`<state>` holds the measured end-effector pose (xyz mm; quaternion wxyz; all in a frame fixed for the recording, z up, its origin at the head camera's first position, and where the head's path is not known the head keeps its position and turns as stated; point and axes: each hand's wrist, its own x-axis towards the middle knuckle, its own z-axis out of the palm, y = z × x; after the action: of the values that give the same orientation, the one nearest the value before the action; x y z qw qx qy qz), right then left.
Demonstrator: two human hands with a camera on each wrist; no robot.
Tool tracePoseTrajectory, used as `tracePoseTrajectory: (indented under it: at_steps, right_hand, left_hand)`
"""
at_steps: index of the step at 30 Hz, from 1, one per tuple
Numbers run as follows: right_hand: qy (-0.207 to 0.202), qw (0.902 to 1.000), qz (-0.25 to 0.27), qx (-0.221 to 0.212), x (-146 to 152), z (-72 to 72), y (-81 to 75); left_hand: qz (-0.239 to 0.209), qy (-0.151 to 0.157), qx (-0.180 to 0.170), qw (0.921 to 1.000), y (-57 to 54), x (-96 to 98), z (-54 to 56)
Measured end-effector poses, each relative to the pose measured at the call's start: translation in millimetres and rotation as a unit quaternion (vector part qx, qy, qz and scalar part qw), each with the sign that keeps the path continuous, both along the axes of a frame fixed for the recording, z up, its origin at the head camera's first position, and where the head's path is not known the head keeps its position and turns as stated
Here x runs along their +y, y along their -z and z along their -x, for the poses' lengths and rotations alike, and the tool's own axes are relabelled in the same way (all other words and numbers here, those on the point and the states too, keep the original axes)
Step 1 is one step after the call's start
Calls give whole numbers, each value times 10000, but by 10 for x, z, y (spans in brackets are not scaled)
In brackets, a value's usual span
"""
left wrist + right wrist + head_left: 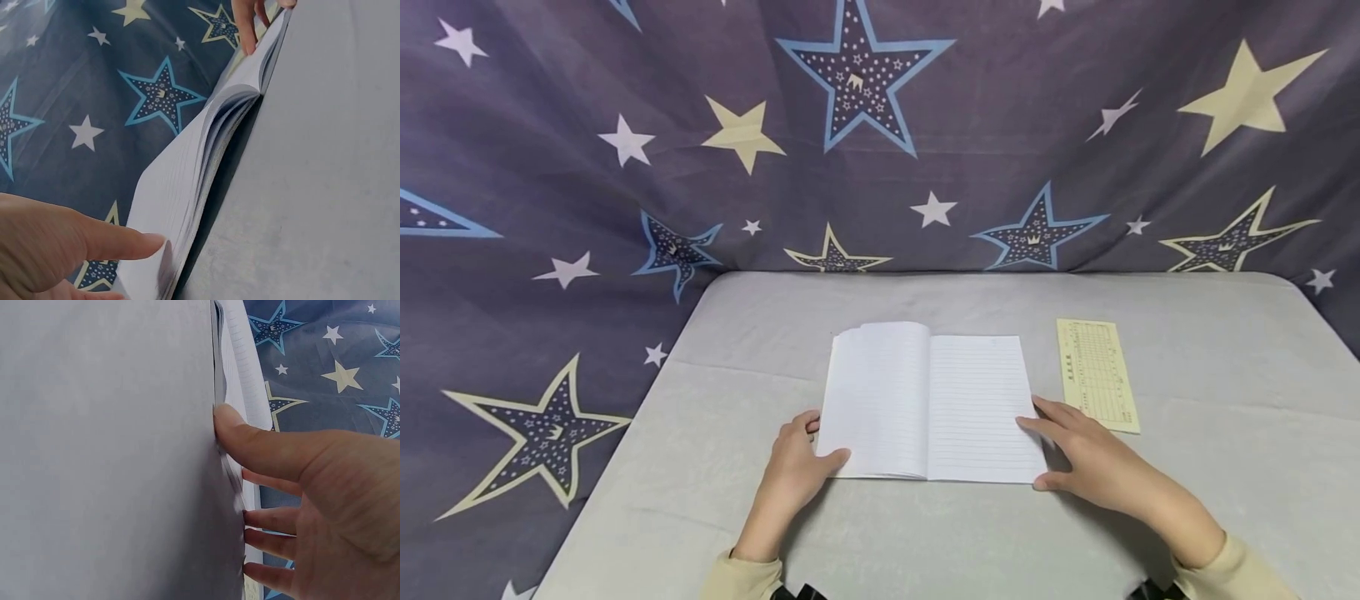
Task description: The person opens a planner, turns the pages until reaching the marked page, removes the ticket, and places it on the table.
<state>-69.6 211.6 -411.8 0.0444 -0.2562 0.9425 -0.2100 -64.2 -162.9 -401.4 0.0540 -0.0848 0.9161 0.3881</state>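
Note:
An open lined notebook (977,408) lies on the grey-covered table, its left-hand pages slightly raised in a curve. My left hand (799,457) grips its left edge near the lower corner. In the left wrist view the left thumb (125,242) lies on top of the page, while the other fingers are mostly hidden. At the notebook's right edge, my right hand (1093,458) holds the lower corner, with the thumb at the bottom edge and the index finger over the page. The right wrist view shows that thumb (269,447) against the corner, the fingers along the side.
A yellow printed slip (1097,375) lies on the table to the right of the notebook, just beyond the right hand. Behind and left of the table (1240,483) hangs a dark curtain (685,67) patterned with stars.

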Motion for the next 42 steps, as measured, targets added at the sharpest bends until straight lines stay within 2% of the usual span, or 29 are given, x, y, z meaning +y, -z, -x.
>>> tracePoseTrajectory:
  at_steps: [6, 10, 13, 16, 19, 22, 25, 28, 33, 39, 42]
  right_hand:
    - [19, 10000, 9, 21, 7, -10, 21]
    - [25, 10000, 46, 17, 12, -7, 39]
    - [48, 10000, 80, 0, 19, -6, 47]
    - [73, 9999, 105, -17, 28, -8, 50]
    - [83, 9999, 119, -24, 33, -13, 52]
    - [109, 9998, 141, -26, 35, -21, 54]
    - [124, 9998, 141, -46, 31, -27, 59]
    - [117, 9998, 159, -58, 28, -26, 60]
    - [75, 9997, 229, 11, 33, -5, 52]
    - [27, 9996, 270, 112, 57, 11, 48]
    - [14, 9994, 290, 165, 68, 14, 55]
  left_hand:
    - [-720, -113, -10, 9973, 34, -43, 13]
    - [-901, -129, 95, 9958, 7, -78, 28]
    - [-864, 31, 247, 9960, -41, -83, 32]
    - [-521, 217, 505, 9971, -127, -65, 19]
    - [-297, 377, 862, 9951, -249, -29, -8]
    - [-428, 650, 1250, 9891, -385, 47, -32]
    - [-647, 915, 1401, 9838, -488, 174, -50]
    - [-717, 1240, 1449, 9790, -543, 340, -52]
    - [-276, 1905, 1521, 9694, -496, 651, -14]
    - [294, 2680, 1457, 9519, -294, 1032, 74]
    - [654, 2949, 1508, 9413, -197, 1199, 120]
